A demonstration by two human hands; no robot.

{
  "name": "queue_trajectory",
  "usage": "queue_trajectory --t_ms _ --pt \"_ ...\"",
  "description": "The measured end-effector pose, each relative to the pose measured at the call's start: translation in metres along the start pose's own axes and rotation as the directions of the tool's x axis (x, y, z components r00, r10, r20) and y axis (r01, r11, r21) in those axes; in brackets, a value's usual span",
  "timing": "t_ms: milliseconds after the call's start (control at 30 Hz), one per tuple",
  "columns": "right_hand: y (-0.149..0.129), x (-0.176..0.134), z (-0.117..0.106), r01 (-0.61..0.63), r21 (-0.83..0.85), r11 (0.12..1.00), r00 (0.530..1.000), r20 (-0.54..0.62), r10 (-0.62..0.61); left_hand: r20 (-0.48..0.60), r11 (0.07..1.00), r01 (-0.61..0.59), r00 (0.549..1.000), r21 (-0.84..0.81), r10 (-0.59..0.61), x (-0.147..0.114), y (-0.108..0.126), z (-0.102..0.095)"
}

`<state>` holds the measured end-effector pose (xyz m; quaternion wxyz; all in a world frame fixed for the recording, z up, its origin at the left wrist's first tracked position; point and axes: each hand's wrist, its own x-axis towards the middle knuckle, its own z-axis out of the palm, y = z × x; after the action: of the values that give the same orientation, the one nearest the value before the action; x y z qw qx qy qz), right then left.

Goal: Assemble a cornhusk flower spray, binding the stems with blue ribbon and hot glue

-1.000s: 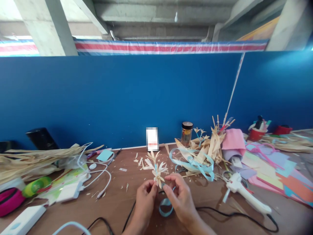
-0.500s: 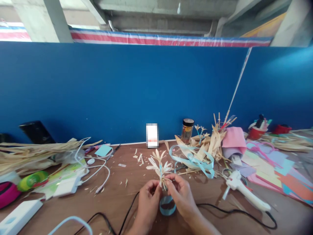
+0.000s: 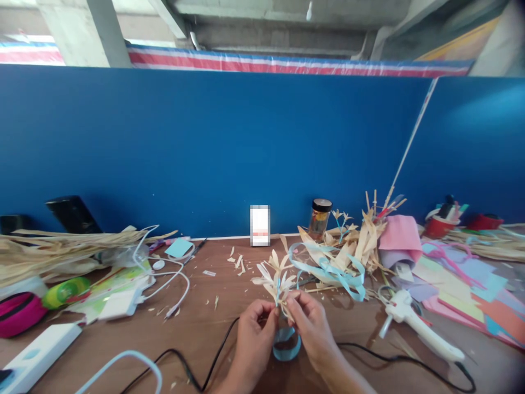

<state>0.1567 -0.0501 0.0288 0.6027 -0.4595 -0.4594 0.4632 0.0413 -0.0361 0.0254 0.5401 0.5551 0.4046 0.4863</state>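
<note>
A pale dried-husk flower (image 3: 275,276) stands upright between my hands, with a bit of light blue at its centre. At its base, my left hand (image 3: 256,334) is closed in a pinch around the stem. My right hand (image 3: 309,325) pinches the lower petals on the right side, its thumb and forefinger together. Below the fingers, a light blue ribbon loop (image 3: 287,353) rests close to the table. The stem is mostly hidden behind my fingers.
A white glue gun (image 3: 422,325) with a black cord lies to the right. Beyond my hands are tangled blue ribbon (image 3: 353,279), husk pieces (image 3: 365,246) and a black-lidded jar (image 3: 320,219). On the left lie a power strip (image 3: 41,355), cables and a husk bundle (image 3: 61,249).
The view has shifted slightly, so the table's things sit further right. My right fingers have moved a little up along the flower's lower petals; the left hand keeps its pinch.
</note>
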Motion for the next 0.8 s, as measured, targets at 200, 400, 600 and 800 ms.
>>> queue_trajectory --t_ms 200,400,600,800 --pt "-0.001 0.0013 0.0001 -0.116 0.11 0.987 0.993 0.026 0.114 0.008 0.997 -0.042 0.999 0.068 0.042 -0.0001 0.0032 -0.0024" --pt "-0.0047 0.0013 -0.0004 -0.137 0.1 0.985 0.99 0.042 0.134 0.008 0.991 -0.066 0.998 0.12 0.066 -0.0006 0.0047 -0.0017" --pt "-0.0031 0.0005 -0.0004 -0.139 0.074 0.987 0.99 0.045 0.136 0.053 1.0 -0.023 0.998 0.0 0.023 -0.0015 0.0005 -0.0005" --pt "-0.0032 -0.0004 0.0006 -0.097 0.1 0.99 0.994 0.054 0.092 0.056 0.991 0.061 0.997 -0.121 -0.054 -0.0007 -0.0026 0.0"
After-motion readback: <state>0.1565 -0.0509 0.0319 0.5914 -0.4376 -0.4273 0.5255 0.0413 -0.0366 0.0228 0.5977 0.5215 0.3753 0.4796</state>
